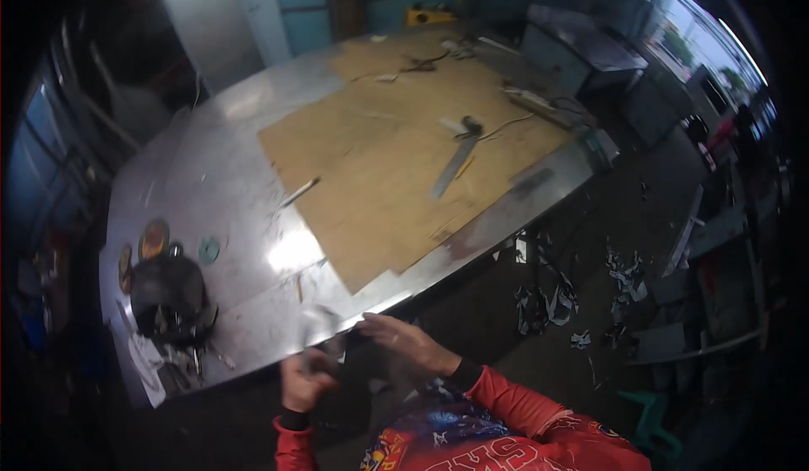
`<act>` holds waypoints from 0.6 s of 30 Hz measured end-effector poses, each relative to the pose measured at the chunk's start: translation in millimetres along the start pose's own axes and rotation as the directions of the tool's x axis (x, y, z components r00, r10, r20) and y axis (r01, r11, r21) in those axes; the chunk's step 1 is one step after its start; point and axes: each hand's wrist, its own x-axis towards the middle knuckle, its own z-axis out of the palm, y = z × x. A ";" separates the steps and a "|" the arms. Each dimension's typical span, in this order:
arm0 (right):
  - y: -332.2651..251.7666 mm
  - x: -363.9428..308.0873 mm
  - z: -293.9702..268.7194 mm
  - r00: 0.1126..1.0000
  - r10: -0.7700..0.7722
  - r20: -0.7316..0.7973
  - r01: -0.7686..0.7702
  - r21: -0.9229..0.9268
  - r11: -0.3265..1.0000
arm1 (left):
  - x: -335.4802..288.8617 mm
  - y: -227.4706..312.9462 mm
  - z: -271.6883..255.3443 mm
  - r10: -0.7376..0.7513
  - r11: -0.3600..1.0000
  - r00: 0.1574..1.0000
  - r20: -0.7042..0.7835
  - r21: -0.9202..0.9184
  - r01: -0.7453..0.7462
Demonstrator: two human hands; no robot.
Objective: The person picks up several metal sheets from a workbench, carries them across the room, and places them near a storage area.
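My left hand (pixel 308 378) is closed round a grey metal piece (pixel 318 326) just off the table's front edge. Motion blurs the piece, so its kind does not show. To its right, my right hand (pixel 404 342) is stretched out with straight fingers and holds nothing; its fingertips come close to the edge of the metal table (pixel 236 294). A small yellowish stick (pixel 299 290) lies on the bare metal near the left hand. A large brown sheet (pixel 362 193) covers much of the tabletop beyond both hands.
On the sheet lie a metal ruler (pixel 452 168) and a pencil (pixel 464 168). A dark round container (pixel 168 294) with tools about it stands at the table's left end, beside a green disc (pixel 209 249). Scraps (pixel 556 302) litter the floor at right, near a green stool (pixel 653 420).
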 end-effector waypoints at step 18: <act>-221.3 -210.9 -240.7 0.690 -0.349 -0.634 0.656 0.344 0.672 | 202.0 87.6 463.1 -0.170 0.965 0.405 0.898 0.068 0.255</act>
